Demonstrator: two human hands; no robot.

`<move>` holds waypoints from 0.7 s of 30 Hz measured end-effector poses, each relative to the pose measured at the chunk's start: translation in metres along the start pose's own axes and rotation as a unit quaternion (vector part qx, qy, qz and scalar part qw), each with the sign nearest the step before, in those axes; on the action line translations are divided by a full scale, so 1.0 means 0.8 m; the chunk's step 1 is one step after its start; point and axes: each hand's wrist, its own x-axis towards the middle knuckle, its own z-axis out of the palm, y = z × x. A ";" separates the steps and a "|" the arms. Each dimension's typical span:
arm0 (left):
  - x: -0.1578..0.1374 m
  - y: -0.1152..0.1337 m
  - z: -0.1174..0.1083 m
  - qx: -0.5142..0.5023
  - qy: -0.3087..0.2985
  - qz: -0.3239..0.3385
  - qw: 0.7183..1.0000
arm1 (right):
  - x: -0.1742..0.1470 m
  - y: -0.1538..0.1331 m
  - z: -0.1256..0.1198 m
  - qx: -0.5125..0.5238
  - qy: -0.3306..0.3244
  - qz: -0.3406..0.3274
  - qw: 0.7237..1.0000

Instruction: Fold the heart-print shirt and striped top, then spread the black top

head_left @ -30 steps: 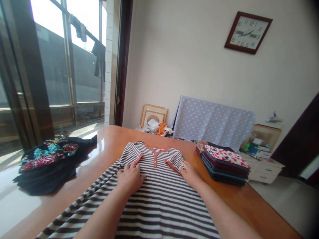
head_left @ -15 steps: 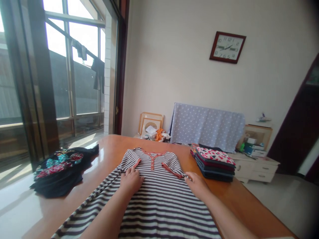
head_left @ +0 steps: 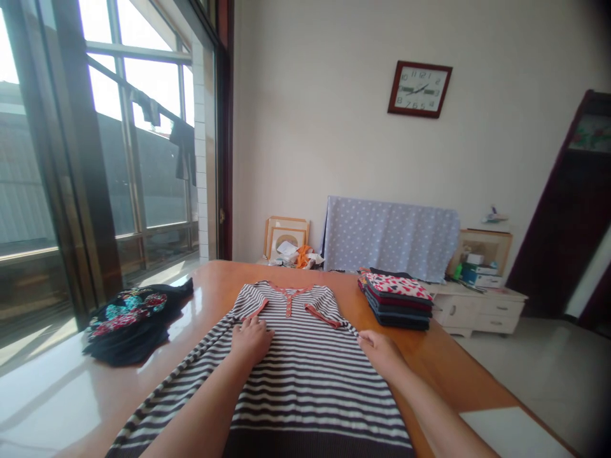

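Observation:
A black-and-white striped shirt (head_left: 310, 375) with orange trim and a short row of buttons lies spread out, collar away from me. Its dark ribbed hem (head_left: 319, 443) shows at the bottom of the view. My left hand (head_left: 252, 340) rests flat on the striped cloth, just below the left cuff, fingers stretched forward. At the right side edge, below the other orange-trimmed cuff, my right hand (head_left: 380, 352) pinches the cloth between thumb and fingers.
A neat stack of folded clothes (head_left: 398, 302) stands on the wooden table (head_left: 219, 280) at the right. To the left lies a pile of dark clothing (head_left: 136, 324) with a floral pattern. Beyond are a draped polka-dot cloth (head_left: 386, 235) and a white cabinet (head_left: 496, 312).
My right hand has moved slightly outward from the cuff, with the shirt edge in its fingers. The view has shifted, and the dark hem now shows. My left hand stays on the shirt.

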 end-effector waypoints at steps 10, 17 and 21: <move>0.060 -0.060 -0.036 -0.082 0.043 -0.019 0.995 | 0.047 0.003 0.008 0.081 -0.038 0.001 0.996; 0.147 -0.109 -0.040 -0.124 0.050 -0.084 0.988 | 0.156 -0.010 0.045 0.136 -0.021 0.087 0.987; 0.201 -0.121 -0.024 -0.138 0.066 -0.112 0.982 | 0.220 -0.014 0.075 0.145 -0.017 0.115 0.983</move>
